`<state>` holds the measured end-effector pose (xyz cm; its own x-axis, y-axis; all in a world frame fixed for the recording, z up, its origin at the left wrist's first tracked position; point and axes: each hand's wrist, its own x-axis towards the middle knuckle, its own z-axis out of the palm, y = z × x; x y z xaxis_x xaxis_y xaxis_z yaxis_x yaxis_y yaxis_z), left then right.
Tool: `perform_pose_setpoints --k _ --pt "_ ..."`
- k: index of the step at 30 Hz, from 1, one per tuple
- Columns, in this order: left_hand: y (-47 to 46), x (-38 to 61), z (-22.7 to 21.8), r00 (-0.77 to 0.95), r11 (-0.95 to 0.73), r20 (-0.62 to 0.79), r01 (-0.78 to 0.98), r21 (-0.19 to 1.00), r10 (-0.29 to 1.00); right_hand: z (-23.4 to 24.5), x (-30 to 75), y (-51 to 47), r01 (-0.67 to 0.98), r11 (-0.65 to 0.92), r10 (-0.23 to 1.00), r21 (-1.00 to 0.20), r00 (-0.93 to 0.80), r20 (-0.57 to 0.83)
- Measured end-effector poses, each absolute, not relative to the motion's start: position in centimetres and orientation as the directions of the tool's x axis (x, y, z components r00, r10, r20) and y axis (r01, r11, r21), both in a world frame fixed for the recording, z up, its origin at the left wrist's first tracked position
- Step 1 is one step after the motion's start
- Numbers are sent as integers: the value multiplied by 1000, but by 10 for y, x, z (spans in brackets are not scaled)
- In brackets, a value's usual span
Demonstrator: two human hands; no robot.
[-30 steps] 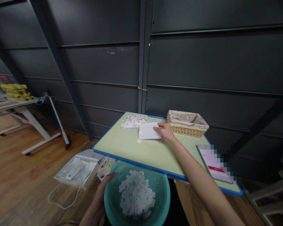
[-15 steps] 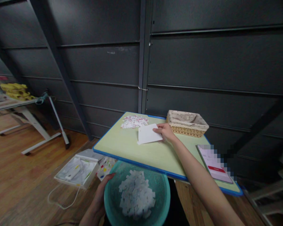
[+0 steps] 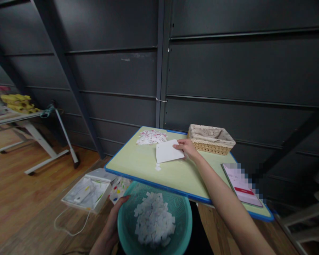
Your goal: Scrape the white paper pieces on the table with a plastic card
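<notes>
My right hand (image 3: 186, 147) pinches a white card (image 3: 168, 151), thumb on top, low over the pale green tabletop (image 3: 138, 159). A few white paper scraps (image 3: 158, 166) lie just in front of the card's near edge. Farther back on the left is a heap of paper scraps (image 3: 151, 137) with reddish marks. Below the table's front edge, a teal plastic basket (image 3: 184, 212) sits at my lap. It holds a pile of white paper pieces (image 3: 154, 219). My left hand (image 3: 116, 212) grips the basket's left rim, its fingers partly hidden.
A lined wicker basket (image 3: 212, 146) stands at the table's back right, with a tablet-like screen (image 3: 241, 186) at the right edge. An open white box (image 3: 86, 194) with a cord is on the floor at left. A dark panelled wall (image 3: 117, 78) rises behind.
The card has shifted very slightly right in my right hand, and the small scraps at its near edge now show more. My left hand and the teal basket stay in place.
</notes>
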<state>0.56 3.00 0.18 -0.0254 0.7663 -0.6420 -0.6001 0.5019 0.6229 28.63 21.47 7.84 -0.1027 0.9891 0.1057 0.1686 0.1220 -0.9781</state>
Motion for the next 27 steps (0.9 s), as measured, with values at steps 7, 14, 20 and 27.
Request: perform_pose_setpoints --k 7,14,20,27 --pt "31 6 3 -25 518 -648 -576 632 761 79 289 215 168 125 988 -978 -110 107" --pt "31 6 3 -37 518 -642 -556 650 766 79 285 210 167 51 954 -985 -301 -1" --pt "30 6 -1 -49 500 -618 -539 678 785 81 275 201 138 24 896 -990 -443 -40" --pt "29 5 -2 4 508 -616 -570 646 788 77 274 203 46 -22 842 -999 -538 -43"
